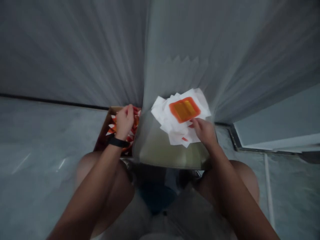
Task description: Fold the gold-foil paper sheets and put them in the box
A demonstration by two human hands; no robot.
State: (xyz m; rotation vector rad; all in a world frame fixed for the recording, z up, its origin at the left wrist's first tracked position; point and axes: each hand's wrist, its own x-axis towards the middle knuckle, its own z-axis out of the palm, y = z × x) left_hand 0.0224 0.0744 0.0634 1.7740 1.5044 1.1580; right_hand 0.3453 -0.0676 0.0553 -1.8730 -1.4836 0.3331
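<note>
Orange sheet with a gold panel lies on loose white papers, on the worktop at 1 o'clock from the seated person. Right hand sits at the sheet's 5 o'clock edge, thumb and finger close together; blur, can't tell if they pinch paper. Left hand is over an open box at 11 o'clock, fingers bent inward near orange-and-white pieces; can't tell if it holds one. Step in hand, my guess: handling sheets at both spots. Next move calls for a light fingertip grip, papers being loose and overlapping. Black wristband on left wrist.
</note>
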